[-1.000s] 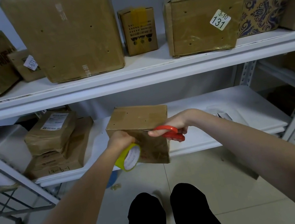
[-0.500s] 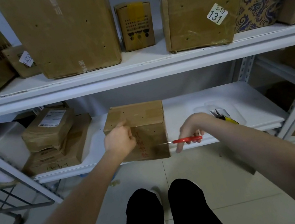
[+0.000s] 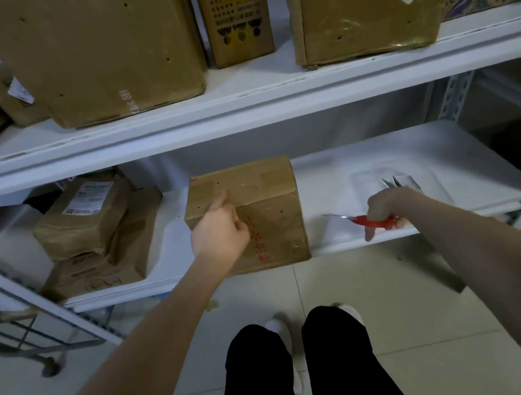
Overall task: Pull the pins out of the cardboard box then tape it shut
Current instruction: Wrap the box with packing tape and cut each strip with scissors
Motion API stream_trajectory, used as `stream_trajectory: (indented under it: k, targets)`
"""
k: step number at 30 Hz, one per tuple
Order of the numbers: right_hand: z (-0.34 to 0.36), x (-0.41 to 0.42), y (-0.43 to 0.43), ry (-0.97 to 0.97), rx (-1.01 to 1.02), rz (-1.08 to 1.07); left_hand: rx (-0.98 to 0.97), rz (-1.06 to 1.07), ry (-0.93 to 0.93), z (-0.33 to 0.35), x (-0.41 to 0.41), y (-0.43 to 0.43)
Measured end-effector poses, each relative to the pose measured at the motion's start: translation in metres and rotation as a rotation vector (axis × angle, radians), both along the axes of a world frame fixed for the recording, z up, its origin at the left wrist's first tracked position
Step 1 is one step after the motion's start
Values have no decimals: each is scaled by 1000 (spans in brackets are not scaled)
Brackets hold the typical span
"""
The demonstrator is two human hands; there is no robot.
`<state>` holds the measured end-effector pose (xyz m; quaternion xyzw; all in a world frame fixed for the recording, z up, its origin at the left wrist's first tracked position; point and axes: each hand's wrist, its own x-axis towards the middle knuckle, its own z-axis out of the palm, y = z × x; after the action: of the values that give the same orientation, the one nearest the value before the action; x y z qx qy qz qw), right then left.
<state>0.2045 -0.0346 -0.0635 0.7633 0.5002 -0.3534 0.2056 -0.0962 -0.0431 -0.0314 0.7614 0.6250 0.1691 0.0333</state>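
Cardboard box (image 3: 254,212) sat at front edge of lower shelf (image 3: 417,148), left hand (image 3: 218,232) against its front w/ index finger on top, holding nothing, right hand (image 3: 385,210) clamped on red scissors (image 3: 366,220), just right of box.

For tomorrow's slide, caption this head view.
Left hand presses brown cardboard box; right hand grips red-handled scissors.

A white metal shelving unit (image 3: 238,121) with perforated uprights is set against a pale wall (image 3: 306,151). The floor (image 3: 414,327) is laid with light tiles. A wire trolley (image 3: 14,331) is seen at left.
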Motion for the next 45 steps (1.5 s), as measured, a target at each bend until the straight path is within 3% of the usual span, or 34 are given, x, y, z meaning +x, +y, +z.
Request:
stream_trajectory:
  k: [3, 5, 9, 11, 13, 17, 20, 23, 26, 30, 34, 38, 45]
  targets:
    - [-18, -24, 10, 120, 344, -167, 7, 6, -16, 2, 3, 2]
    - [-33, -41, 18, 85, 468, -183, -2, 9, 4, 4, 2, 2]
    - [-62, -63, 34, 32, 436, -153, -10, 14, 44, 0, -2, 0]
    - [-68, -68, 34, 92, 417, -108, -6, 21, 41, -3, -2, -2]
    - [-70, -71, 33, 168, 527, -197, 1, 27, 44, -3, -2, -3]
    - [-41, -79, 31, 466, 1164, -539, -1, 22, 34, -1, -2, -5]
    - [12, -95, 22, 542, 1539, -267, -21, 16, 17, 1, -1, -7]
    - [42, -115, 7, 458, 1525, 310, -25, 16, 18, 5, -1, -11]
    - [31, -132, -2, 66, 1357, 708, -1, 16, 10, 7, -4, -17]
    - [18, -136, 0, -22, 1406, 683, 76, 69, -55, 7, -14, -26]
    - [20, -140, 2, -21, 1406, 704, 102, 163, -258, 6, -31, -27]
    - [19, -129, 7, 61, 1462, 670, 28, 248, -464, 10, -45, -25]
    - [25, -116, 18, -25, 1452, 669, -80, 299, -595, 19, -57, -25]
